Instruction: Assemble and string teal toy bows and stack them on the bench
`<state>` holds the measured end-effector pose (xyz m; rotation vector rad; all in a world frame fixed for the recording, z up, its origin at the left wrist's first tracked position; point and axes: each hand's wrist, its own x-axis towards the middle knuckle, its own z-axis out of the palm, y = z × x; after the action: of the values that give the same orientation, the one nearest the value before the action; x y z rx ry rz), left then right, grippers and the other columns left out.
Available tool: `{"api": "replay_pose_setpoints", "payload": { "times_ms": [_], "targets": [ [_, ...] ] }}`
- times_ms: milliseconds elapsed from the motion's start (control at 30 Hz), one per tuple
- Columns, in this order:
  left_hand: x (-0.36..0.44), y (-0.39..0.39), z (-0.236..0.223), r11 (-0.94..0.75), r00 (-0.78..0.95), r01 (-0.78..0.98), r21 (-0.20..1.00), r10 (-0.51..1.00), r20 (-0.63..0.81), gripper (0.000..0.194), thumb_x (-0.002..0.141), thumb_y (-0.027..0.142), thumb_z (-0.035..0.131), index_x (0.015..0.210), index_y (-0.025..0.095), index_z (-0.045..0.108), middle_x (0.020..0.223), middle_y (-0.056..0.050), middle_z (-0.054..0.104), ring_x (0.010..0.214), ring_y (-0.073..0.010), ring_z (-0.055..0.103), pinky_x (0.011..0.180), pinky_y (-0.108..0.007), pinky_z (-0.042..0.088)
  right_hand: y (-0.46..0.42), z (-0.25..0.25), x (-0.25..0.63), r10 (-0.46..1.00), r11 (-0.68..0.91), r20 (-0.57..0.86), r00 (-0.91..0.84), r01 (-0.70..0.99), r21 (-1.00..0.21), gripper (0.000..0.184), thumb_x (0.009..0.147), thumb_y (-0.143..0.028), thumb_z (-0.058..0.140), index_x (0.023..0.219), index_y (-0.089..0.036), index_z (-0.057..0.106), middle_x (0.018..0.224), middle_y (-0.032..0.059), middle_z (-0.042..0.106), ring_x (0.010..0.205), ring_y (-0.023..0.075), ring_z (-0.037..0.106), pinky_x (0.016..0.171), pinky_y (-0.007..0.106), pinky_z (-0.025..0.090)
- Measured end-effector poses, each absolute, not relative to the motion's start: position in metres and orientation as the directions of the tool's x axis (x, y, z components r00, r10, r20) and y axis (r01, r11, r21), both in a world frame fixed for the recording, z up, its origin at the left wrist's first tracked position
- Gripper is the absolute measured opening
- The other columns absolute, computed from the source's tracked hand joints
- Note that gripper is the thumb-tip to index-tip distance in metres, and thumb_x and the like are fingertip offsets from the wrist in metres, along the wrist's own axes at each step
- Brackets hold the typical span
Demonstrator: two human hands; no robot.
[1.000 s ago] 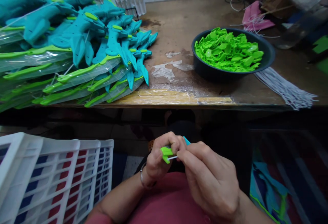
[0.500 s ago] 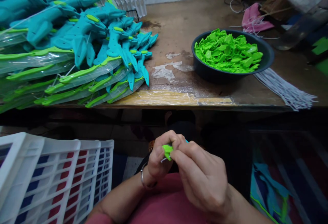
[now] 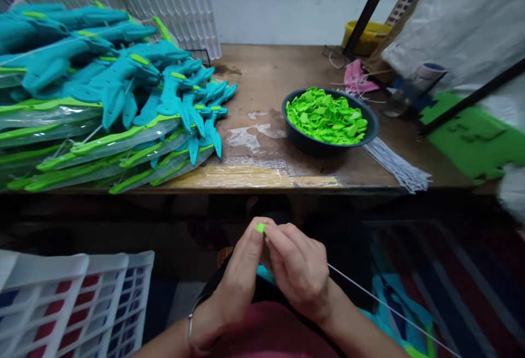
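The left hand (image 3: pixel 241 270) and right hand (image 3: pixel 301 270) meet in front of the counter (image 3: pixel 262 84), each with a narrow, pinched grip closed on the small green piece (image 3: pixel 260 228) between their fingertips, while a white cord (image 3: pixel 381 300) trails out past the right wrist.

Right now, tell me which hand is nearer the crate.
Left. The left hand is right of the crate, across a gap; the right hand is farther right, beyond the left.
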<state>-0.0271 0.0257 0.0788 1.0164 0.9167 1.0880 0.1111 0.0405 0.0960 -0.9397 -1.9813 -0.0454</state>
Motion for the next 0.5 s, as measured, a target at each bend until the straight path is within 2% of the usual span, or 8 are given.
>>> {"api": "replay_pose_setpoints", "payload": {
  "times_ms": [167,267,333,400,500],
  "targets": [
    [-0.028,0.036,0.086,0.045,0.177,-0.05,0.998,0.984,-0.035,0.036,0.104,0.05,0.047,0.112,0.021,0.068,0.113,-0.008,0.068,0.105,-0.0244,0.06,0.095,-0.035,0.048,0.052,0.095,0.11,0.637,0.682,0.736,-0.229,0.614,-0.398,0.022,0.095,-0.006,0.053,0.112,-0.014,0.065,0.093,0.0099,0.069,0.079,0.0181,0.066,0.068,0.029,0.059],
    [-0.027,0.04,0.084,-0.031,0.11,-0.014,0.999,0.993,0.032,0.032,0.104,0.046,0.05,0.12,0.023,0.064,0.111,-0.007,0.068,0.104,-0.0239,0.063,0.091,-0.034,0.051,0.051,0.112,0.112,0.633,0.695,0.75,-0.193,0.568,-0.441,0.02,0.093,-0.003,0.051,0.101,-0.016,0.064,0.091,0.0093,0.066,0.084,0.0204,0.064,0.074,0.035,0.059],
    [-0.028,0.042,0.081,-0.023,0.093,-0.031,0.999,0.995,0.026,0.031,0.104,0.047,0.049,0.123,0.024,0.059,0.098,-0.005,0.067,0.087,-0.0203,0.066,0.077,-0.03,0.053,0.048,0.131,0.117,0.659,0.675,0.743,-0.114,0.525,-0.518,0.021,0.093,-0.002,0.051,0.1,-0.017,0.064,0.092,0.0082,0.065,0.085,0.0199,0.064,0.074,0.034,0.058],
    [-0.029,0.042,0.078,0.032,0.154,-0.057,0.998,0.988,-0.023,0.029,0.105,0.047,0.045,0.117,0.023,0.057,0.08,-0.001,0.063,0.065,-0.0157,0.061,0.058,-0.026,0.047,0.044,0.149,0.125,0.698,0.619,0.716,-0.005,0.509,-0.599,0.02,0.094,-0.003,0.053,0.1,-0.019,0.063,0.095,0.007,0.064,0.085,0.0181,0.064,0.072,0.03,0.057],
    [-0.033,0.041,0.077,0.052,0.237,-0.096,0.994,0.971,-0.028,0.025,0.106,0.043,0.046,0.108,0.022,0.058,0.07,0.002,0.058,0.057,-0.0131,0.056,0.055,-0.024,0.043,0.044,0.158,0.134,0.735,0.559,0.675,0.068,0.503,-0.659,0.015,0.096,-0.007,0.055,0.097,-0.02,0.062,0.094,0.0048,0.062,0.082,0.0158,0.063,0.07,0.027,0.055]
  ]
}}
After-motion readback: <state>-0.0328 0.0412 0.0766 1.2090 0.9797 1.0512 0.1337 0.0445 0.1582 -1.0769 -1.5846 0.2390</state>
